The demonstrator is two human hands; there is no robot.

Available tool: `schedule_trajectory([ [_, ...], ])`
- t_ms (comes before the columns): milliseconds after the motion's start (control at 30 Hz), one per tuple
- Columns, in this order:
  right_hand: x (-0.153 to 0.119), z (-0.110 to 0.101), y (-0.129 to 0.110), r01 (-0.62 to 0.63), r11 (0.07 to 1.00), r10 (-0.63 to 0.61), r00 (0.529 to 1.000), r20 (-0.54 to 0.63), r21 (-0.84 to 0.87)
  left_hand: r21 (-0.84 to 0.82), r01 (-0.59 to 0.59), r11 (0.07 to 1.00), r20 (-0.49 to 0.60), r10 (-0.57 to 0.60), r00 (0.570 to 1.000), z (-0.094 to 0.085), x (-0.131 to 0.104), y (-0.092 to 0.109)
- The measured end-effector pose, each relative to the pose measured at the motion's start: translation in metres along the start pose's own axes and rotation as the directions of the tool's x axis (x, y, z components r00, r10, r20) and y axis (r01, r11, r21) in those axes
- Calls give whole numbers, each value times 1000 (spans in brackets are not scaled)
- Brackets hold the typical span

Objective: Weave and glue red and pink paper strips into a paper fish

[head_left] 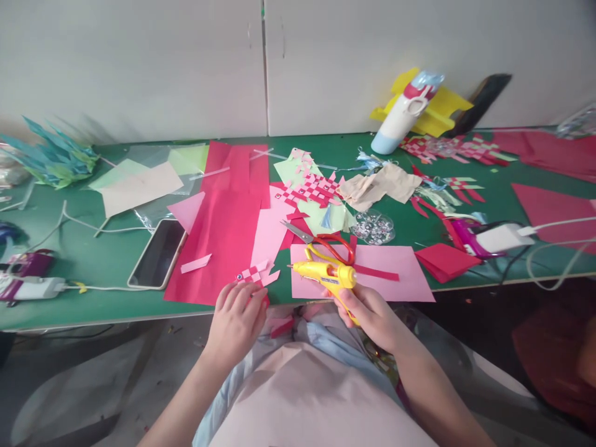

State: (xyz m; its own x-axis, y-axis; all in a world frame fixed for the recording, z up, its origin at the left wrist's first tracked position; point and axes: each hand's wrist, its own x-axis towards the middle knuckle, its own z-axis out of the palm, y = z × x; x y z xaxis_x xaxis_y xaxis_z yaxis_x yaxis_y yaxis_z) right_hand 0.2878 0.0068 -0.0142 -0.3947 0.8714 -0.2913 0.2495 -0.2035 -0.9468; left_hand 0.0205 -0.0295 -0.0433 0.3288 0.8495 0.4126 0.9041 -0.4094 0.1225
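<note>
A yellow hot glue gun is gripped by its handle in my right hand, its nozzle pointing left over a pink paper sheet. My left hand, fingers together and curled, is at the table's front edge on a small pink-and-white woven paper fish; the fingers cover its lower part. Just behind the glue gun lie scissors with red and yellow handles, blades open. More woven paper fish rest on pale green and pink paper farther back.
Red paper sheets and a phone lie left. A round case of googly eyes, a beige cloth, a white bottle and a power strip with white plugs are right. Cables cross both ends.
</note>
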Motion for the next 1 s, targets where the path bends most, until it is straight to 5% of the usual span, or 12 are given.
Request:
schedule_trajectory([
  [133, 3, 6, -2, -1, 1000, 1, 1000, 6, 0, -4, 270, 963, -17, -270, 963, 7, 26, -2],
  [267, 7, 10, -4, -11, 1000, 11, 1000, -6, -14, 39, 401, 915, 51, -403, 914, 17, 51, -4],
  [533, 16, 5, -4, -23, 999, 22, 999, -28, -38, 4, 520, 854, 243, -505, 828, 19, 65, -8],
  [1000, 25, -1, 3, -54, 998, 52, 998, -46, -33, -136, 685, 716, 299, -629, 717, 12, 66, -15],
])
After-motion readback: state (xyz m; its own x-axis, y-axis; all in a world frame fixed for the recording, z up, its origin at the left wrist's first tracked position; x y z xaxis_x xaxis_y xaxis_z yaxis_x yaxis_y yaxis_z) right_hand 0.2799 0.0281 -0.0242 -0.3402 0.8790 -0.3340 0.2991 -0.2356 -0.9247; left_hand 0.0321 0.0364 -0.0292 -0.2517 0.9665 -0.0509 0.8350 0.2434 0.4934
